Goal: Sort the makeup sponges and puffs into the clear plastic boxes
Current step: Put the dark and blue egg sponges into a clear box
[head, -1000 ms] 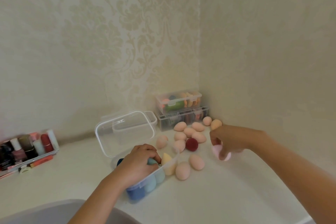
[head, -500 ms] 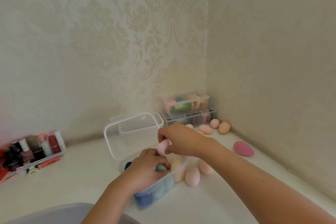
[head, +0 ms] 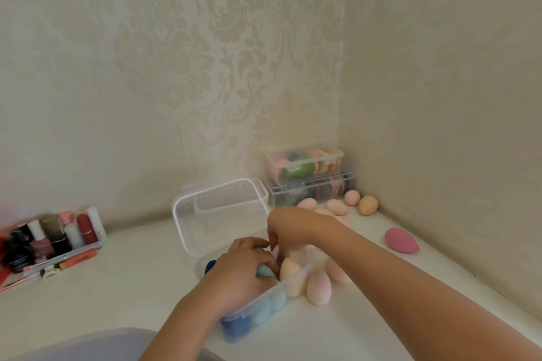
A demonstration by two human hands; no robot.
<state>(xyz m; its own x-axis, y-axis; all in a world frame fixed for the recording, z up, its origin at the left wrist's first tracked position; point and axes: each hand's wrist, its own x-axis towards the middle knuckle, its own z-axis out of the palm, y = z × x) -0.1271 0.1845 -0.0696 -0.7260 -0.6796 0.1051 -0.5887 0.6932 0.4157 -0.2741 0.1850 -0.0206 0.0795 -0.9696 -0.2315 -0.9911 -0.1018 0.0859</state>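
the open clear box [head: 265, 309] sat on the white counter [head: 123, 278] near the front, its lid [head: 217, 214] tipped up behind it. inside were blue and teal sponges along the near wall and a yellow sponge [head: 289, 269] at the right end. the left hand [head: 243, 269] lay over the box with its fingers curled down round a teal sponge [head: 264, 272]. the right hand [head: 289, 228] reached in from the far side, fingers bunched and pointing down, pinching a pale pink sponge [head: 275, 251] just above the box – only a sliver of it showed between the two hands.

two peach sponges [head: 319, 287] stood just beside the box on the right. a dark pink sponge [head: 401, 240] lay by the right wall, well apart. more peach sponges [head: 368, 204] were gathered in the corner, in front of two closed clear boxes [head: 305, 167] stacked one on the other. at the far left stood a tray of cosmetics [head: 52, 240], blurred.
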